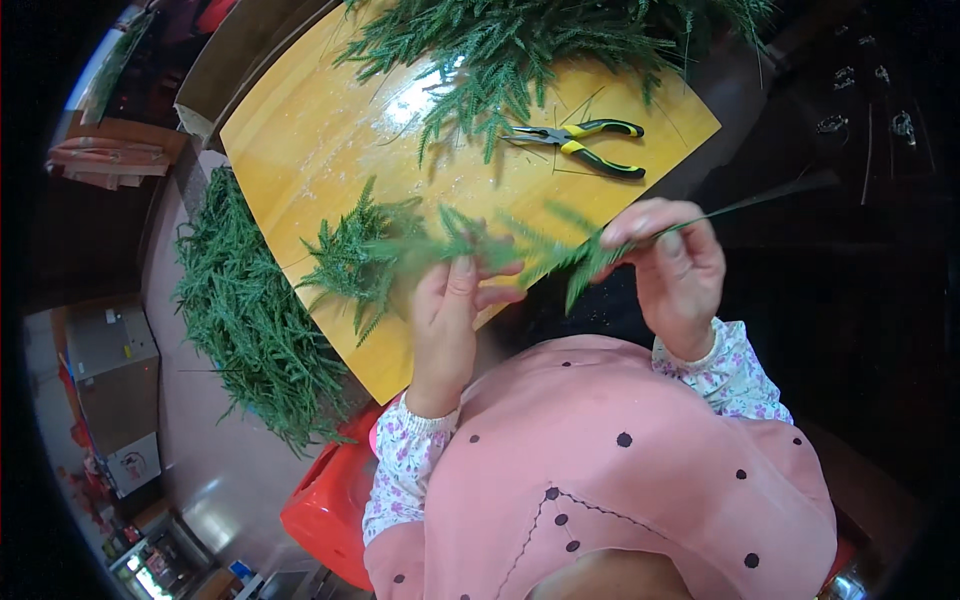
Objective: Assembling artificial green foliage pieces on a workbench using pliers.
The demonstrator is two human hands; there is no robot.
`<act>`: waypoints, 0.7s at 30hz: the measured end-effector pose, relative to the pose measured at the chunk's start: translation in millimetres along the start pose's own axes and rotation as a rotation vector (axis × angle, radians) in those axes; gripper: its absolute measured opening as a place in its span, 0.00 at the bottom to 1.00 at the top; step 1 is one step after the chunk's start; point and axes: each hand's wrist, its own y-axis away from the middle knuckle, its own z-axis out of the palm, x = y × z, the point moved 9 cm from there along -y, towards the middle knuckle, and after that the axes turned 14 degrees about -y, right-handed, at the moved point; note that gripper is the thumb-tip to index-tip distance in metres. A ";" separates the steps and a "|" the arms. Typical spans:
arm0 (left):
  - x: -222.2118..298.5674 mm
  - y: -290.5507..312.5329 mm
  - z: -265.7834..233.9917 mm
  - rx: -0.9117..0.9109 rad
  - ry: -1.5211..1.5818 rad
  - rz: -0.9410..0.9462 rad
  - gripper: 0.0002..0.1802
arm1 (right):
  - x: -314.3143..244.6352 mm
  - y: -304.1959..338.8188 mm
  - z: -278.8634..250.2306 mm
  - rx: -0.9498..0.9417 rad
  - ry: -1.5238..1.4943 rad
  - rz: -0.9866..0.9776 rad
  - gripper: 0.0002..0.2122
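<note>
A green pine-like sprig (578, 262) stretches between my two hands over the near edge of the yellow table (330, 140). Its leafy end, blurred by motion, is gripped by my left hand (450, 305), thumb against the fingers. On the other side my right hand (682, 268) pinches its stem between thumb and fingers, and a thin stalk runs out past them to the right. Just left of my left hand, a small bunch of sprigs (350, 250) lies on the table, partly blurred.
Long-nose pliers (590, 150) with yellow and black handles lie on the table, beside thin loose stems. A large heap of green sprigs (530, 45) covers the far edge. Another heap (250, 310) sits low at the left, near a red stool (330, 510).
</note>
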 end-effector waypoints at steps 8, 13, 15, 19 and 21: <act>9.9 8.2 -28.5 0.219 -0.294 0.196 0.18 | 51.5 21.5 29.2 -0.266 0.376 0.364 0.07; 5.1 6.5 -39.1 0.207 -0.823 0.087 0.17 | 44.4 17.8 54.1 -0.434 0.329 0.232 0.05; -6.2 7.8 -34.0 0.158 -0.392 -0.100 0.17 | 43.6 19.7 64.5 -0.530 0.303 0.219 0.04; -4.9 6.8 -39.0 0.268 0.004 -0.006 0.17 | 27.2 15.9 73.6 -0.479 0.350 0.018 0.04; 1.7 7.7 -30.3 0.292 0.025 0.006 0.19 | 28.2 16.1 67.3 -0.414 0.323 0.094 0.04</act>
